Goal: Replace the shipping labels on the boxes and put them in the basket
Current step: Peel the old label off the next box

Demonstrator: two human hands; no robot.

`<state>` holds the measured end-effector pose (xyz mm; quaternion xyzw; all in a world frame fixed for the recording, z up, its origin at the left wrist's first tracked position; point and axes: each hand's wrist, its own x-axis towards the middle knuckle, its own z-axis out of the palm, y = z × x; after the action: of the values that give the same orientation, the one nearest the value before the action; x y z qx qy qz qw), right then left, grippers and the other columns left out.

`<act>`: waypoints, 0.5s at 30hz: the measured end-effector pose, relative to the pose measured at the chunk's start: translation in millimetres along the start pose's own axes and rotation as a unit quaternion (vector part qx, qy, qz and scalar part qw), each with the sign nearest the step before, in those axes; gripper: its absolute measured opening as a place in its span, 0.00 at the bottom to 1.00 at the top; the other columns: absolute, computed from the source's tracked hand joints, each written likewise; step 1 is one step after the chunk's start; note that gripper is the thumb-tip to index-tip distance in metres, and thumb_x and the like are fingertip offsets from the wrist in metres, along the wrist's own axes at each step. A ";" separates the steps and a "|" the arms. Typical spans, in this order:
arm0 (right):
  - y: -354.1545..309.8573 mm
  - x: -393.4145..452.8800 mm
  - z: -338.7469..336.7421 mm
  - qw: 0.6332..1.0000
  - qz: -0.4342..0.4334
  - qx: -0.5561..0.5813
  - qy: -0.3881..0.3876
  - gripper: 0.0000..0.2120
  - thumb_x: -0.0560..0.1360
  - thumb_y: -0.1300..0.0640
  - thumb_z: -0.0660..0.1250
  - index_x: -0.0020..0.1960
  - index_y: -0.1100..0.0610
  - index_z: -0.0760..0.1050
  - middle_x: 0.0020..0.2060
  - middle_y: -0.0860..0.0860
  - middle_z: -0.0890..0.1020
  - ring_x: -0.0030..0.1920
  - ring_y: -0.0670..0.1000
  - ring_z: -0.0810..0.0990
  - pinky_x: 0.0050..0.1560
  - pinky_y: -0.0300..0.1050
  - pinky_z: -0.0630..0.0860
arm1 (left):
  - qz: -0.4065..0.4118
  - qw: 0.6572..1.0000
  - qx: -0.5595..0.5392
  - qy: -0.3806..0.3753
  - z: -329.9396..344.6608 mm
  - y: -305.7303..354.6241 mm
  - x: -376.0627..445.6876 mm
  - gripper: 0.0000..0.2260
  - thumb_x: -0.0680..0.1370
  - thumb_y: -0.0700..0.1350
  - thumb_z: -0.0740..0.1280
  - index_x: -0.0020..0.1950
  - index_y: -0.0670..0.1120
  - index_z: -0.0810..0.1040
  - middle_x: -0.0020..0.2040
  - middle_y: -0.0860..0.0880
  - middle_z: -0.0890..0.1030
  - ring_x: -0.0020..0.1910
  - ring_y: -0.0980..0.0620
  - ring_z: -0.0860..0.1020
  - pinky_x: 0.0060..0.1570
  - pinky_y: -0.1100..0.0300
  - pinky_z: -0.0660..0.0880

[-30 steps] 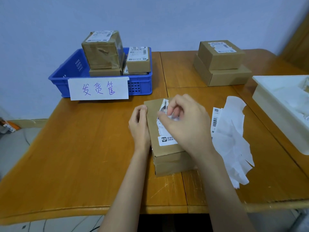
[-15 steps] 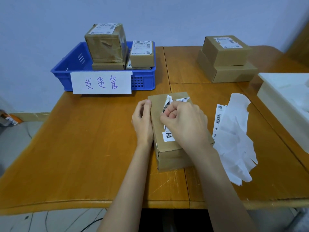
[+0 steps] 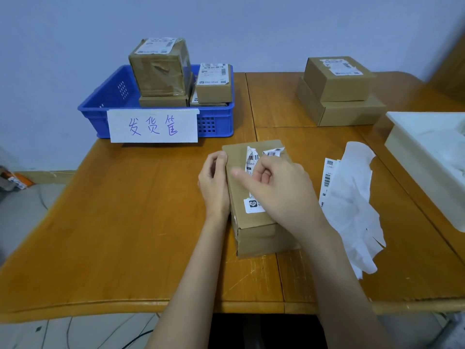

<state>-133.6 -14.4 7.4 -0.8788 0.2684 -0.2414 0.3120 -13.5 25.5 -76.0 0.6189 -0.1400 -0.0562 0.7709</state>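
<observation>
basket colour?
Blue basket, white handwritten sign on its front; head view.

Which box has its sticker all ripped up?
The box under the hands, in the middle of the table. Its label is torn into ragged strips. The boxes in the blue basket and the stacked pair at the back right have whole labels.
</observation>
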 end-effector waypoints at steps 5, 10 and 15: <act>5.8 0.5 0.9 0.999 -0.011 -0.017 -0.025 0.14 0.77 0.52 0.68 0.34 0.52 0.71 0.27 0.45 0.71 0.30 0.45 0.69 0.43 0.40 0.64 | -0.008 1.000 -0.013 -0.002 0.7 -0.6 1.0 0.10 0.82 0.42 0.62 0.50 0.38 0.80 0.42 0.51 0.80 0.41 0.57 0.75 0.43 0.62 0.71; 5.2 0.9 2.3 1.000 -0.002 -0.005 -0.013 0.12 0.77 0.53 0.68 0.36 0.54 0.72 0.28 0.45 0.72 0.31 0.45 0.70 0.42 0.41 0.65 | -0.010 1.000 -0.009 -0.001 0.3 -0.5 1.5 0.09 0.82 0.42 0.62 0.50 0.40 0.80 0.43 0.51 0.80 0.41 0.58 0.75 0.42 0.64 0.70; -1.9 -3.9 -2.4 0.997 -0.008 0.073 0.014 0.15 0.82 0.50 0.58 0.37 0.50 0.67 0.28 0.46 0.74 0.30 0.43 0.74 0.34 0.38 0.66 | -0.001 1.000 -0.003 0.000 0.0 -0.8 0.6 0.10 0.82 0.42 0.61 0.51 0.38 0.80 0.44 0.51 0.81 0.42 0.59 0.76 0.43 0.65 0.71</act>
<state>-137.3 -11.7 9.4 -0.8522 0.2473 -0.2750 0.3700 -12.8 25.2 -76.7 0.6167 -0.1394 -0.0570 0.7727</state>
